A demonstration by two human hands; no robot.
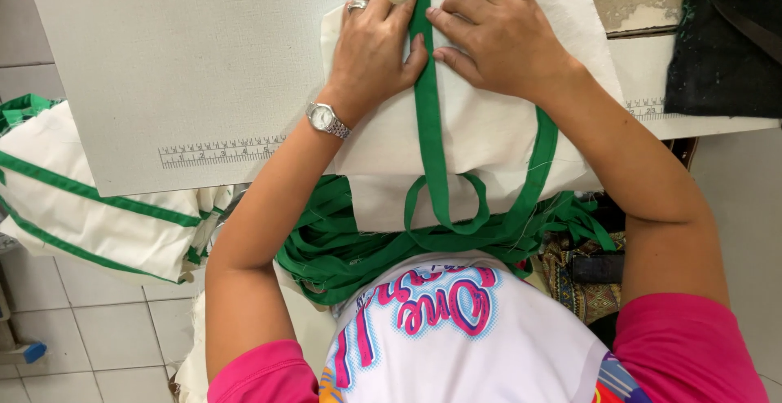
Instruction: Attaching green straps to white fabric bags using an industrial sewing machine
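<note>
Left hand (373,44) and right hand (498,40) lie flat, fingers spread, pressing cream canvas fabric (489,138) on either side of a green webbing strap (428,118), which runs between them. Beneath the hands, a pale textured sewing table (179,52) carries a printed ruler. Loose green straps (342,248) pile toward the body; tiled floor (90,338) lies left.

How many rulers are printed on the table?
2. One ruler strip lies left of the left hand; another sits right of the right hand, partly cut off. More may be under the cloth.
</note>
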